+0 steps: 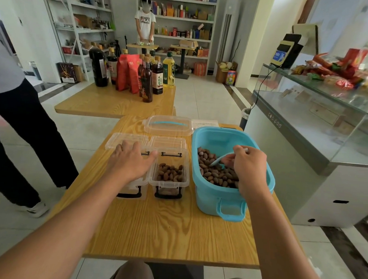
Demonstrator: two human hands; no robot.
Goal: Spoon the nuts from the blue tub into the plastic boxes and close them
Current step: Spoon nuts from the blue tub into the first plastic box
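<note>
Left hand (131,161) flat, fingers straight, resting on left box (132,186). Right hand (248,168) inside blue tub (229,196), fingers curled round spoon (220,159), spoon bowl down among nuts (217,172). Right box (170,176) between, part filled, lid (168,141) hinged back. Tub lid (168,125) beyond. Wooden table (170,229); bottles (147,78) on far table; shelves (180,19) behind.

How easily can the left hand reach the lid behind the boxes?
Probably easily: the left hand rests on the left box, and the lid lies uncovered just beyond.
</note>
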